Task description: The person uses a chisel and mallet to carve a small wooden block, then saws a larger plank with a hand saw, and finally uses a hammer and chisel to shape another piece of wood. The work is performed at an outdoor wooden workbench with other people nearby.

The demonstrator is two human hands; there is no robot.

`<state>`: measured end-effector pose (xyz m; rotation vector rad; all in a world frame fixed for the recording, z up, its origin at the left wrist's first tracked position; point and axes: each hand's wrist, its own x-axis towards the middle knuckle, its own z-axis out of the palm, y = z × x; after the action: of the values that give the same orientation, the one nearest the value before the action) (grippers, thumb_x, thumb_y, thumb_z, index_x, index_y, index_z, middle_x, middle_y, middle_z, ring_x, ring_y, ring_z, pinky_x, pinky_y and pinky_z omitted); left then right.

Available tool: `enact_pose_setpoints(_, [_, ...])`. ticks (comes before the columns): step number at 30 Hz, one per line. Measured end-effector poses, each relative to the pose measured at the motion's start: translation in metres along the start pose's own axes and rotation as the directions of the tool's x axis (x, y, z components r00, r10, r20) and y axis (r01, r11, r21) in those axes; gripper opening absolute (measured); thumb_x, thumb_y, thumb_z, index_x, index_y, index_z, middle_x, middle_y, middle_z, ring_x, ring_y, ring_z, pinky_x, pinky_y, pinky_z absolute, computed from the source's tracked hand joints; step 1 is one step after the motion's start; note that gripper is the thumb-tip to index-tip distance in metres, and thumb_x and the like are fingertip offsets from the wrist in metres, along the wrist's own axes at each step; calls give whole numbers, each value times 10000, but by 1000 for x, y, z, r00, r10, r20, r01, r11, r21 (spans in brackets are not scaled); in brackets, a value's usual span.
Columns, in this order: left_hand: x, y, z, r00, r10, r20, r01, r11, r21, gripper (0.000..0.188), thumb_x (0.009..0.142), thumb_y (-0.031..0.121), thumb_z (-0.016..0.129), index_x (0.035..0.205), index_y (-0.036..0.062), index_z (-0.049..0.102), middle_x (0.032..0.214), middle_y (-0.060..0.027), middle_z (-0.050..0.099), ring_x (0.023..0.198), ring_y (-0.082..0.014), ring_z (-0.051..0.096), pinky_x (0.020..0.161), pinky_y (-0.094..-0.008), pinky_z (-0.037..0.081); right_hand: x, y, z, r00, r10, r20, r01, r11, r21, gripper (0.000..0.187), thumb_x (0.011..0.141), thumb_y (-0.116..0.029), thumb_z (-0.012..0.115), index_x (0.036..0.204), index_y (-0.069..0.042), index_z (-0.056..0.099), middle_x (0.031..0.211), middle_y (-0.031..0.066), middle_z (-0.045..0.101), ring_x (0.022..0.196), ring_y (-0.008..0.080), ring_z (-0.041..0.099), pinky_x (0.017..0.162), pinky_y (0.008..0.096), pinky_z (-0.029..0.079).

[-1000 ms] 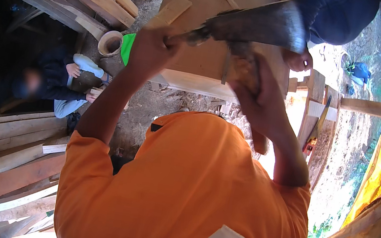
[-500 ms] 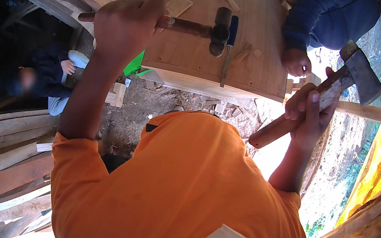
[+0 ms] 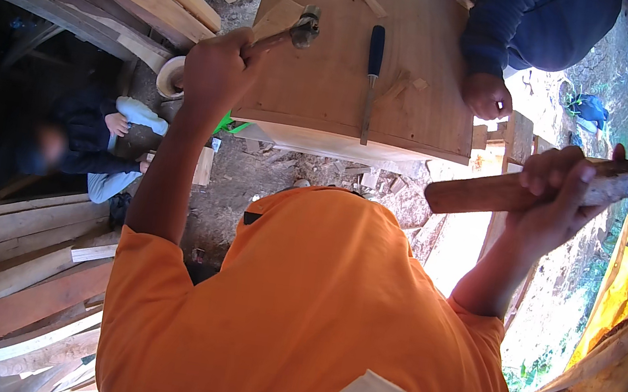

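Observation:
My left hand (image 3: pixel 218 69) grips the wooden handle of a hammer (image 3: pixel 304 28), its metal head raised over the left side of a wooden tabletop (image 3: pixel 305 90). Out to the right, my right hand (image 3: pixel 559 197) is wrapped round the handle of a hatchet (image 3: pixel 483 194). The hatchet's steel head points away to the far right, its blade hanging downward. Between the two hands, a chisel (image 3: pixel 376 52) with a blue handle lies on the tabletop, its blade toward the near edge. Wood chips (image 3: pixel 401 88) lie beside it.
Another person's dark sleeve (image 3: pixel 489 32) and closed hand (image 3: pixel 488 98) are at the table's right edge. A second person (image 3: pixel 102 134) sits at the left. Stacked planks (image 3: pixel 27 236) line the left side. Wood scraps (image 3: pixel 369 178) litter the ground below the table.
The hatchet has swung outward to the right and turned, its blade now facing down. My left hand has moved slightly nearer, and the hammer has tilted, its head shifting left away from the chisel.

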<state>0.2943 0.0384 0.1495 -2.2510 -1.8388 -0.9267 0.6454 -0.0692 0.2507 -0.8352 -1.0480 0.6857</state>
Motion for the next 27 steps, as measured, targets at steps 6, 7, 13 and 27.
enact_pose_setpoints(6, [2, 27, 9, 992, 121, -40, -124, 989, -75, 208, 816, 208, 671, 692, 67, 582, 584, -174, 576, 579, -389, 631, 521, -459, 496, -32, 59, 28, 856, 390, 340, -297, 909, -293, 402, 974, -55, 576, 1338, -70, 407, 791, 40, 574, 537, 79, 514, 462, 222, 433])
enact_pose_setpoints(7, [7, 20, 6, 992, 109, -61, -114, 990, -82, 202, 816, 206, 670, 696, 66, 586, 582, -174, 574, 577, -389, 630, 520, -459, 495, -28, 61, 18, 891, 351, 287, -323, 936, -143, 319, 983, -65, 568, 1273, -71, 435, 772, 43, 569, 529, 82, 512, 445, 227, 423])
enact_pose_setpoints(13, [-6, 16, 7, 1000, -5, -31, -1, 981, -194, 205, 813, 223, 686, 709, 67, 602, 585, -167, 579, 569, -380, 631, 515, -451, 492, -12, 50, -42, 956, 265, 124, -209, 915, -346, 292, 1023, -186, 541, 1267, -36, 484, 748, 66, 554, 558, 117, 531, 499, 257, 458])
enact_pose_setpoints(27, [4, 50, 29, 992, 123, -27, -126, 977, -172, 159, 819, 169, 658, 722, 62, 593, 606, -184, 568, 604, -410, 613, 531, -466, 473, -34, 65, 21, 825, 373, 425, -44, 792, -609, 264, 978, -58, 594, 1219, -56, 486, 710, 22, 583, 505, 61, 513, 450, 216, 425])
